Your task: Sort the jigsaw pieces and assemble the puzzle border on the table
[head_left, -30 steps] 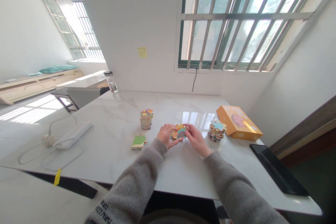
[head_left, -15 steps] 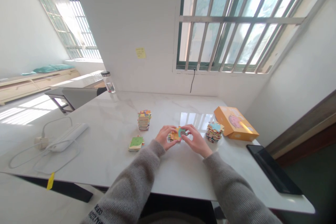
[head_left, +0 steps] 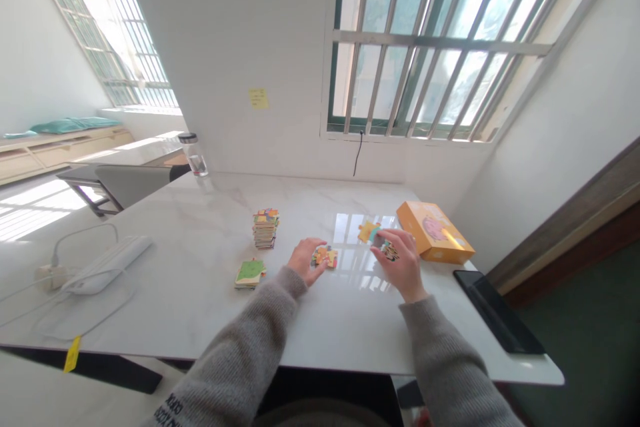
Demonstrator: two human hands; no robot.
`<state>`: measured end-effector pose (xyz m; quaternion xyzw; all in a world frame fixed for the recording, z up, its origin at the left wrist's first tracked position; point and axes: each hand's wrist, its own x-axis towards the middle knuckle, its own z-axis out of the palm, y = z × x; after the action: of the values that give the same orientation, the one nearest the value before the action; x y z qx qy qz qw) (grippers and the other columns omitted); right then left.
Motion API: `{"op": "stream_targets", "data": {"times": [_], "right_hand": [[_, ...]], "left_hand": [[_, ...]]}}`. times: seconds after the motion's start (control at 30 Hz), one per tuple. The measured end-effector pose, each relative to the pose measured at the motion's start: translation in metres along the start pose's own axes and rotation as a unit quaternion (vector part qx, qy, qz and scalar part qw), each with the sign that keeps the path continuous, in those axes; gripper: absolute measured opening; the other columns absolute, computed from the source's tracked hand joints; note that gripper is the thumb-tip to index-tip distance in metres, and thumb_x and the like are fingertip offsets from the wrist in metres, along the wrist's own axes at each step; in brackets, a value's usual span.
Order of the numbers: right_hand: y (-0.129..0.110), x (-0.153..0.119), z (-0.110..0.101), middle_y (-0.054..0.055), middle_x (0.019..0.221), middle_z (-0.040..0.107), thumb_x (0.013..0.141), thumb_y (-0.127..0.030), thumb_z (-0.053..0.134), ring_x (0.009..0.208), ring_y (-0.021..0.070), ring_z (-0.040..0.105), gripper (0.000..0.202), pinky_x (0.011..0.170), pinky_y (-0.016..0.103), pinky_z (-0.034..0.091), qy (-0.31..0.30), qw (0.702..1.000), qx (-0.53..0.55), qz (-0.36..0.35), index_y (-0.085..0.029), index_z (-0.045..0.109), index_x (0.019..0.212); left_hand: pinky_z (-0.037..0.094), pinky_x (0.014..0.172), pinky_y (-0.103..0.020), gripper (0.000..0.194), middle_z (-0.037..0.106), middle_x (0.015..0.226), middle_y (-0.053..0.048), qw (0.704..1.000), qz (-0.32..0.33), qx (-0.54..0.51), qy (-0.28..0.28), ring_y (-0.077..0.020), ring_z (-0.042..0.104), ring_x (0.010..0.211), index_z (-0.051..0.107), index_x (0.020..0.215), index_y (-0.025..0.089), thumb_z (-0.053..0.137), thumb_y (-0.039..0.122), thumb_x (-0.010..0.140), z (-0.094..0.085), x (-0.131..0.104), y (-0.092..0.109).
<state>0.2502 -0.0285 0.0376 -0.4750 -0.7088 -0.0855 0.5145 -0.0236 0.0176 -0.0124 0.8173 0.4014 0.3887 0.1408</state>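
Note:
My right hand (head_left: 401,261) pinches a yellow and teal puzzle piece (head_left: 369,231) at the front of the right stack (head_left: 391,252), which it largely hides. Beside a small pile of orange and yellow pieces (head_left: 326,257) is my left hand (head_left: 306,260), its thumb and fingers apart around the pile's left side. Further left stands a tall stack of puzzle pieces (head_left: 265,229). Nearer to me lies a low stack with a green piece (head_left: 250,273) on top.
An orange box (head_left: 435,232) sits at the right, with a black tablet (head_left: 497,312) by the table's right edge. A power strip (head_left: 107,265) with cables lies left, and a bottle (head_left: 194,155) stands at the back left.
My right hand has moved right, away from my left hand, carrying the yellow and teal piece to the right stack. My left hand stays by the small pile. The view has shifted slightly.

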Motion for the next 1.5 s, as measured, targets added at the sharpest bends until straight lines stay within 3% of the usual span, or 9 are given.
{"op": "stream_targets", "data": {"times": [0.1,0.2,0.33,0.8,1.0,1.07,1.23,1.37,1.5], "right_hand": [[0.036,-0.003,-0.022,0.01,0.105,0.066,0.09,-0.044,0.065,0.102,0.0286,0.059,0.029,0.098,0.047,0.044,0.05,0.996,-0.061,0.045,-0.024,0.068,0.11],[0.065,-0.007,-0.034,0.01,0.099,0.067,0.09,-0.05,0.061,0.1,0.0289,0.058,0.032,0.097,0.047,0.043,0.039,0.991,-0.104,0.074,-0.023,0.07,0.105],[0.08,-0.012,-0.034,0.009,0.101,0.068,0.091,-0.053,0.058,0.102,0.0283,0.058,0.035,0.097,0.045,0.042,0.012,0.989,-0.114,0.092,-0.023,0.07,0.104],[0.082,-0.014,-0.025,0.01,0.106,0.062,0.091,-0.044,0.058,0.104,0.0279,0.056,0.029,0.097,0.047,0.042,-0.014,0.991,-0.117,0.057,-0.022,0.071,0.105],[0.041,-0.014,-0.019,0.012,0.112,0.06,0.092,-0.03,0.055,0.109,0.0301,0.054,0.022,0.1,0.051,0.039,0.069,0.989,-0.131,0.014,-0.023,0.069,0.107],[0.018,-0.019,-0.008,0.01,0.104,0.062,0.091,-0.023,0.055,0.102,0.0286,0.056,0.02,0.098,0.049,0.041,0.018,0.995,-0.091,-0.024,-0.024,0.067,0.106],[-0.024,-0.028,0.036,0.01,0.11,0.062,0.092,-0.016,0.051,0.106,0.0272,0.056,0.032,0.094,0.046,0.046,-0.219,0.972,0.019,-0.082,-0.027,0.063,0.119],[-0.025,-0.024,0.066,0.011,0.122,0.06,0.094,-0.019,0.052,0.116,0.0264,0.054,0.034,0.101,0.047,0.046,-0.252,0.963,0.073,-0.058,-0.025,0.058,0.126],[-0.016,-0.019,0.076,0.012,0.127,0.061,0.092,-0.028,0.061,0.121,0.0272,0.053,0.038,0.104,0.048,0.045,-0.269,0.957,0.1,-0.042,-0.024,0.055,0.13]], "left_hand": [[0.044,0.103,-0.048,0.035,0.063,0.118,-0.011,0.996,-0.04,0.074,-0.038,-0.029,0.056,0.113,0.06,0.115,0.019,0.061,0.023,0.08,0.003,0.0,-0.006],[0.045,0.103,-0.046,0.035,0.063,0.121,-0.011,0.989,-0.068,0.106,-0.07,-0.0289,0.055,0.114,0.061,0.115,0.02,0.062,0.025,0.08,0.004,0.0,-0.007],[0.046,0.101,-0.044,0.035,0.062,0.121,-0.01,0.985,-0.085,0.122,-0.082,-0.028,0.055,0.114,0.061,0.116,0.02,0.062,0.026,0.081,0.005,-0.001,-0.007],[0.046,0.097,-0.042,0.029,0.065,0.117,-0.007,0.978,-0.107,0.142,-0.108,-0.0264,0.057,0.112,0.063,0.109,0.022,0.064,0.025,0.081,0.002,-0.002,-0.003],[0.046,0.101,-0.045,0.038,0.063,0.128,-0.009,0.981,-0.113,0.125,-0.097,-0.0287,0.055,0.12,0.061,0.117,0.022,0.066,0.025,0.079,0.005,-0.001,-0.007],[0.044,0.103,-0.046,0.041,0.061,0.134,-0.009,0.983,-0.111,0.11,-0.097,-0.0289,0.053,0.124,0.06,0.12,0.022,0.066,0.024,0.079,0.007,0.0,-0.009],[0.044,0.101,-0.045,0.038,0.068,0.122,-0.006,0.985,-0.101,0.091,-0.106,-0.0276,0.057,0.117,0.062,0.117,0.023,0.068,0.025,0.079,0.007,0.001,-0.011],[0.045,0.1,-0.042,0.034,0.07,0.115,-0.005,0.988,-0.093,0.081,-0.091,-0.0268,0.059,0.113,0.063,0.11,0.024,0.073,0.028,0.078,0.005,0.003,-0.012],[0.046,0.101,-0.043,0.031,0.069,0.113,-0.005,0.997,-0.059,0.027,-0.052,-0.026,0.061,0.111,0.062,0.105,0.024,0.076,0.027,0.077,0.005,0.003,-0.016]]}}
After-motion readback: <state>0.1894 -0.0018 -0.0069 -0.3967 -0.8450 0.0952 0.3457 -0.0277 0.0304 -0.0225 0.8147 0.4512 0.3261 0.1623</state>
